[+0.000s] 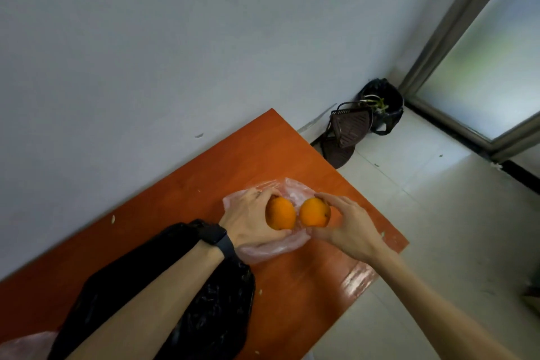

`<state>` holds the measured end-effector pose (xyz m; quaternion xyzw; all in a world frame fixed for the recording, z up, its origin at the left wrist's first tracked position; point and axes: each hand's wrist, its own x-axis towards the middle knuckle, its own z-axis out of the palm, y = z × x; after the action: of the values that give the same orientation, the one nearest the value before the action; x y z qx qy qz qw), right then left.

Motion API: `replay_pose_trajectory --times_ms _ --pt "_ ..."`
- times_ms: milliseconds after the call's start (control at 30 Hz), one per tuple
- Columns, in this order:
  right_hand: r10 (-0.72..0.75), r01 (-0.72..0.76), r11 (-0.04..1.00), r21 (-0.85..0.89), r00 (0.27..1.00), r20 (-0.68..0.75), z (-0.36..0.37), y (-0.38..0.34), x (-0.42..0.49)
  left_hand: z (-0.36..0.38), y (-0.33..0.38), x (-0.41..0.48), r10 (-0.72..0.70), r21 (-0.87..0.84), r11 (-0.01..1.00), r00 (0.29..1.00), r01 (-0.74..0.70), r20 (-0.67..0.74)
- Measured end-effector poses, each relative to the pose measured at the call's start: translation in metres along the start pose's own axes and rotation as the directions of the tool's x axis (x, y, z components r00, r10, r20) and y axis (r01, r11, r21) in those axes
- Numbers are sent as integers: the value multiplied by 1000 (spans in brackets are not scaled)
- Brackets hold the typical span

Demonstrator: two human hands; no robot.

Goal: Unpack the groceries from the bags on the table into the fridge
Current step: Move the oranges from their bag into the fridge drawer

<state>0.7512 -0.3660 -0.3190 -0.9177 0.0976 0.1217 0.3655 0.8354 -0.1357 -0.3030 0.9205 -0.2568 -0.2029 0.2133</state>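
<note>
table (181,199) is a deep orange-red, glossy, with a white glare patch near one edge. left orange (281,213) and right orange (314,212) are both bright orange, and the right one has a small dark spot. see-through bag (295,188) has a faint pink tint. black bag (216,310) is shiny black with little crinkle highlights. wristband (217,238) is plain black. wall (175,38) is pale grey-white with a couple of dark scuffs. floor tiles (438,213) are off-white with thin dark lines. slotted basket thing (349,126) is dark brown, bin (382,105) is black, window pane (491,61) is milky with a green blur, frame (450,17) is grey.
</note>
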Motion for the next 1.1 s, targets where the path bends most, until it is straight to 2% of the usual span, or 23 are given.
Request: replay_pose_trajectory --times_ms 67,133,233,333,533,733,867,1100 --pt "33 -27 994 104 998 -50 -22 10 -20 -6 26 4 43 -87 995 999 -44 -14" --pt "78 -62 986 153 992 -102 -44 23 -45 -5 57 11 90 -102 990 996 -92 -23" --pt "113 -79 986 146 965 -239 -77 57 -94 7 117 25 185 -67 980 982 -186 -29" --pt "184 -137 980 146 900 -395 -112 99 -156 33 197 34 319 -33 947 948 -319 -6" --pt "320 -278 946 166 722 -614 -182 186 -318 125 387 20 539 -86 842 838 -533 81" --pt "414 -368 895 251 479 -775 -235 266 -488 216 568 -28 755 -205 654 647 -728 111" --pt "469 -418 850 321 323 -822 -263 310 -576 257 669 -57 842 -281 538 526 -795 123" --pt "505 -409 813 414 142 -851 -317 385 -678 318 816 -79 905 -328 422 376 -845 196"
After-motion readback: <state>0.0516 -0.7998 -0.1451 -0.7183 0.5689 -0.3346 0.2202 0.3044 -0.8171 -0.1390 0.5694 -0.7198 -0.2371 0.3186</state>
